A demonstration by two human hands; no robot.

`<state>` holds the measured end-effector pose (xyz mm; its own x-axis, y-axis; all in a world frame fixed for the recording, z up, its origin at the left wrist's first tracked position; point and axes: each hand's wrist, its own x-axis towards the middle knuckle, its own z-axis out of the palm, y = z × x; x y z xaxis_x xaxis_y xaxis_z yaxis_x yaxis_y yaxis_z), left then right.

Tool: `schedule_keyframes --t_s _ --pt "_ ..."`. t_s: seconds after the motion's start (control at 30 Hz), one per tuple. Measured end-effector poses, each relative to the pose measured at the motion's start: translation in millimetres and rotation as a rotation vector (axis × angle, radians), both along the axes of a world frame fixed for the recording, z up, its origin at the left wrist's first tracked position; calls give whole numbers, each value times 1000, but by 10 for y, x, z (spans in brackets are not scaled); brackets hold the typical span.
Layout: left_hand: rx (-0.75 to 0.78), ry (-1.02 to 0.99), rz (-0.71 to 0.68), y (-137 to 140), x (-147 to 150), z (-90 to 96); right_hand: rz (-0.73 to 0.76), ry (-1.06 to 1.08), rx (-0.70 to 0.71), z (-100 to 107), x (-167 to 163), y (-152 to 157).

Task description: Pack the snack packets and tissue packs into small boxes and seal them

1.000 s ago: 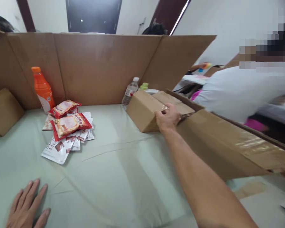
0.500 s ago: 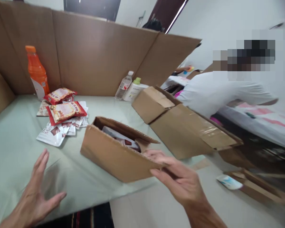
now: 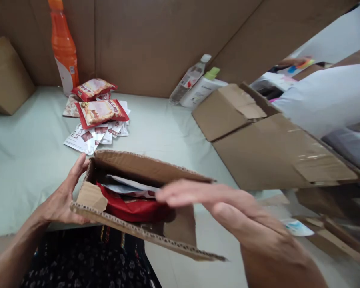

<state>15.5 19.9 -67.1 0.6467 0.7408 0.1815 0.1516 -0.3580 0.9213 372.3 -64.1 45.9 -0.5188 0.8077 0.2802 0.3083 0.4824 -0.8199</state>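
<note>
A narrow cardboard box [image 3: 114, 222] with an open top is tilted toward me at the table's front edge. Inside it lie a red packet [image 3: 132, 208] and white-and-blue packets [image 3: 129, 185]. My left hand [image 3: 64, 200] clasps the box's left end, thumb and fingers on opposite sides. My right hand [image 3: 225, 208] is over the right part of the opening, slightly blurred, with its fingers stretched out toward the packets. It holds nothing that I can see. Whether its fingertips touch the packets is unclear.
Behind the box lie red snack packets [image 3: 102, 112] and white pouches [image 3: 82, 138]. An orange bottle [image 3: 64, 52], a clear bottle [image 3: 187, 82] and a white bottle [image 3: 201, 90] stand by the cardboard wall [image 3: 156, 48]. Larger cardboard boxes [image 3: 273, 152] are at right, near a person's white sleeve [image 3: 327, 96].
My left hand has closed on the box's left end. My right hand has let go of its right end and moved over the opening. The box has come closer and tilted, showing the red packet.
</note>
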Motion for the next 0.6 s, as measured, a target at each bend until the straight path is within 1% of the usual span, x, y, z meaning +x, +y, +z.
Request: schedule_keyframes --t_s 0.07,0.13,0.23,0.3,0.33,0.37,0.4,0.43,0.5,0.57,0.6 --pt "-21 8 47 -76 -64 -67 -131 -254 143 45 -132 73" --pt "-23 4 82 -152 -103 -138 -163 -517 262 34 -309 158" --pt "0 12 101 -232 -106 -203 -123 -828 319 -46 -587 293" --pt "23 32 120 -253 -94 -203 -44 -905 314 -88 -701 358" --pt "43 45 130 -254 -93 -191 -6 -878 308 -94 -717 374" --pt "68 57 141 -253 -99 -173 9 -804 300 -87 -703 376" --pt "98 69 149 -250 -115 -151 -22 -686 292 -66 -660 369" --pt "129 84 155 -249 -141 -127 -120 -528 285 -33 -593 356" --pt "178 124 172 -256 -228 -80 -416 -178 288 63 -420 354" --pt "187 170 198 -283 -351 -51 -680 110 319 163 -256 441" --pt "184 191 221 -302 -419 -48 -762 233 345 194 -193 532"
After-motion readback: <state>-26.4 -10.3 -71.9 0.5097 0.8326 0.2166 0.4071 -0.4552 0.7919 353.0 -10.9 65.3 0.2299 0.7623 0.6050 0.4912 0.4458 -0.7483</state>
